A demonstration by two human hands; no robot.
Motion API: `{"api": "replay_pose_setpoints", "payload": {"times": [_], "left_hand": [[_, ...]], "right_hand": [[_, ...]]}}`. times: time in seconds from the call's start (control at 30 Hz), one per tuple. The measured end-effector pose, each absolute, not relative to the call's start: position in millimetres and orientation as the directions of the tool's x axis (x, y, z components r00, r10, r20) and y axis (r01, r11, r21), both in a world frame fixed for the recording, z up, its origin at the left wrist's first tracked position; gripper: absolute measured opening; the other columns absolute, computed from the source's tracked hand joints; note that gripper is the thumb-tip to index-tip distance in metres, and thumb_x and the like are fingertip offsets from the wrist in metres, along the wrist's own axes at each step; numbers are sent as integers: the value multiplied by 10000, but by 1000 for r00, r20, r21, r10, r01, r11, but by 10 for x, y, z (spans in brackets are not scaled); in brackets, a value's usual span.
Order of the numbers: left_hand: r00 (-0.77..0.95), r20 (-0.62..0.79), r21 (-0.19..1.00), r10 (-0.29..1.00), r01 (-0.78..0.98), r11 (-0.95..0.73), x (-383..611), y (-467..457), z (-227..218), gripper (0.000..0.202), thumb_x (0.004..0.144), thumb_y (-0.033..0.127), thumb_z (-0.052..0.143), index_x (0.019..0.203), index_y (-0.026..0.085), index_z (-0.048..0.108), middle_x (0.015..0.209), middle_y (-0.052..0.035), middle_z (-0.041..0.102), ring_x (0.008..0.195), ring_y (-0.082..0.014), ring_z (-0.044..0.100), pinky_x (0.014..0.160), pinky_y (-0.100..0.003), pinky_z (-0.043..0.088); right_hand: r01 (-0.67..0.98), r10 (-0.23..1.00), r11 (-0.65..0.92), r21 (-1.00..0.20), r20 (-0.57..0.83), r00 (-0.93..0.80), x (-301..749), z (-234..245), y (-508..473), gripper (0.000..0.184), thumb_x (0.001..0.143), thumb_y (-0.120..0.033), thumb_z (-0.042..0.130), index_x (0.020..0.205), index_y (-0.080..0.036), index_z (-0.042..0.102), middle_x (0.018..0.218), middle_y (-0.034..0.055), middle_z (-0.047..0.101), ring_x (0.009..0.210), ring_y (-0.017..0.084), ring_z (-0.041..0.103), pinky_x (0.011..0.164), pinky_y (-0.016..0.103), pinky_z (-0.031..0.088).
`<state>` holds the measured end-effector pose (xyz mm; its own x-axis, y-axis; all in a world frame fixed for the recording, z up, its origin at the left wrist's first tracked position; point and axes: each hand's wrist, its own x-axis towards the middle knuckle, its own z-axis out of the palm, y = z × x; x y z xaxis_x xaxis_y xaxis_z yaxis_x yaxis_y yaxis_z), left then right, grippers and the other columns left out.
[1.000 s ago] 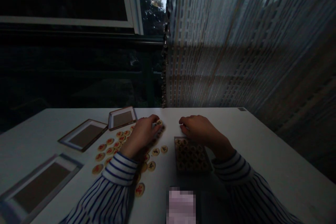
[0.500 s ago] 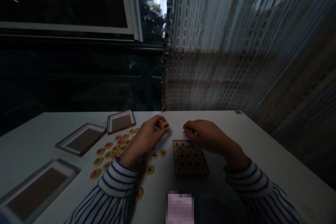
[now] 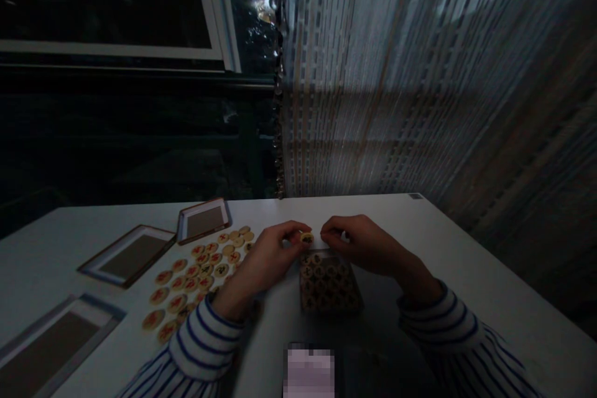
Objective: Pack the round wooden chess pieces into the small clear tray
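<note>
My left hand pinches a round wooden game piece between thumb and fingertips, just above the far edge of a small square box packed with several similar pieces. My right hand is curled at the box's far right corner, its fingertips close to the held piece; what it grips, if anything, is hidden. Many loose round pieces with red or dark marks lie on the white table to the left of my left wrist. Both sleeves are striped.
Three flat box lids or trays lie at the left: a small one, a middle one, a large one near the front edge. A curtain hangs behind the table, a dark window to its left.
My left hand lifted one piece from the loose group and carried it right to the box's far edge. My right hand stayed by the box. The camera shifted slightly.
</note>
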<state>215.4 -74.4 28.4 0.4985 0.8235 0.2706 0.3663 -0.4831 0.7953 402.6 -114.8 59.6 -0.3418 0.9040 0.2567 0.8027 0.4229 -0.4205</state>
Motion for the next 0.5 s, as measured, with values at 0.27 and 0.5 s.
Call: {"api": "replay_pose_setpoints", "payload": {"times": [0.27,0.5], "left_hand": [[462,241,814,853,382,-437,2181,-757,237,265,697,268,551,950,195,517,733,15,591,695,-132,553,651,-248,409],[470,234,830,851,359,-426,2198,-776,213,214,692,243,551,892,188,496,746,5,595,698,-128,552,629,-240,405]], "right_hand": [[815,931,358,-457,239,-275,3950,540,-1142,189,783,-320,476,849,-184,589,734,11,613,641,112,531,561,214,341],[765,923,384,-517,213,-320,3908,518,-1137,174,790,-309,482,873,-194,584,745,4,632,658,111,554,572,209,360]]}}
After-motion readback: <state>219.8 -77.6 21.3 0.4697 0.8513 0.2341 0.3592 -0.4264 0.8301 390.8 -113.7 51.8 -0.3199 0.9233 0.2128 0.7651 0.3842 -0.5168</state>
